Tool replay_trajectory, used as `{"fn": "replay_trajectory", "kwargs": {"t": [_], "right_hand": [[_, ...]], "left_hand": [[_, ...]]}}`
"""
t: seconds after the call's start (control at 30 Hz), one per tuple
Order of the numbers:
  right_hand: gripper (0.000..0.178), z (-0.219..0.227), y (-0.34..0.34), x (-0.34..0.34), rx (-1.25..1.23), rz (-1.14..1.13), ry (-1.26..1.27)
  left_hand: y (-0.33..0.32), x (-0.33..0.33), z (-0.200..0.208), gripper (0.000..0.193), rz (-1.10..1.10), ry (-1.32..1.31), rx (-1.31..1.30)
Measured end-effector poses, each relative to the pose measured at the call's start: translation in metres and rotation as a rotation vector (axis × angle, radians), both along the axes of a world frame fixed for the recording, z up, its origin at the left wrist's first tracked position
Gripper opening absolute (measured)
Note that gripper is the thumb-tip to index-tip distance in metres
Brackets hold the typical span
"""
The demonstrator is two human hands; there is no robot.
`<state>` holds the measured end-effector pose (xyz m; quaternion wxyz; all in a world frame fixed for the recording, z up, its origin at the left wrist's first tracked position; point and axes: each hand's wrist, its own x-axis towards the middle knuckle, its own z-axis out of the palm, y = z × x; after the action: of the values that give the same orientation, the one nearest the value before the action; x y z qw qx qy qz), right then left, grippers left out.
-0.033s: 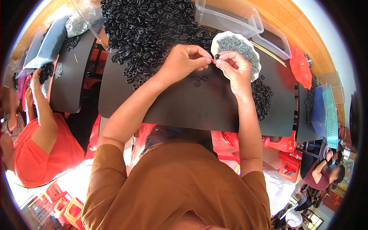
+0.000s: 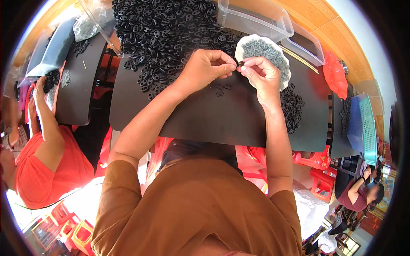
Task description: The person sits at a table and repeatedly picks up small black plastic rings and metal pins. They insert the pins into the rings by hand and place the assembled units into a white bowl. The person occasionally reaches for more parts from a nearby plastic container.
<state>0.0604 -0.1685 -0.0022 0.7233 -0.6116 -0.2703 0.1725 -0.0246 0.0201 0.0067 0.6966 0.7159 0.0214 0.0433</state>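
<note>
Over the dark table, my right hand (image 2: 262, 77) pinches a small black piece (image 2: 241, 63) between thumb and forefinger. My left hand (image 2: 206, 70) is closed in a pinch at the piece's left side, its fingertips almost meeting the right ones. Whatever the left fingers hold is too small to make out. Behind my right hand lies a white scalloped plate (image 2: 287, 81) heaped with tiny grey, shiny bits (image 2: 261, 48). A big pile of black oval pieces with two holes (image 2: 164, 32) spreads beyond my left hand. A few loose small black bits (image 2: 220, 90) lie below the hands.
A heap of small black parts (image 2: 291, 109) lies right of my right forearm. Clear plastic bins (image 2: 256, 17), thin yellowish sticks (image 2: 301, 59) and a red scalloped dish (image 2: 335, 74) sit farther back. A person in red (image 2: 55, 166) works at a table on the left.
My hands stay in the same place. The small black piece at my fingertips has shifted very slightly.
</note>
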Motion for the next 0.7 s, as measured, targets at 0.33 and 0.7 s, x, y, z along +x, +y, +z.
{"fn": "replay_trajectory", "kwargs": {"t": [0.33, 0.7], "right_hand": [[0.011, -0.0024, 0.0038, -0.0021, -0.037, -0.035, -0.11], [0.013, 0.0024, 0.0057, -0.0065, -0.04, -0.035, -0.071]], "left_hand": [[-0.0028, 0.0, -0.0033, 0.014, 0.019, -0.006, 0.028], [-0.0037, 0.0001, -0.0012, 0.015, 0.02, 0.028, -0.014]]}}
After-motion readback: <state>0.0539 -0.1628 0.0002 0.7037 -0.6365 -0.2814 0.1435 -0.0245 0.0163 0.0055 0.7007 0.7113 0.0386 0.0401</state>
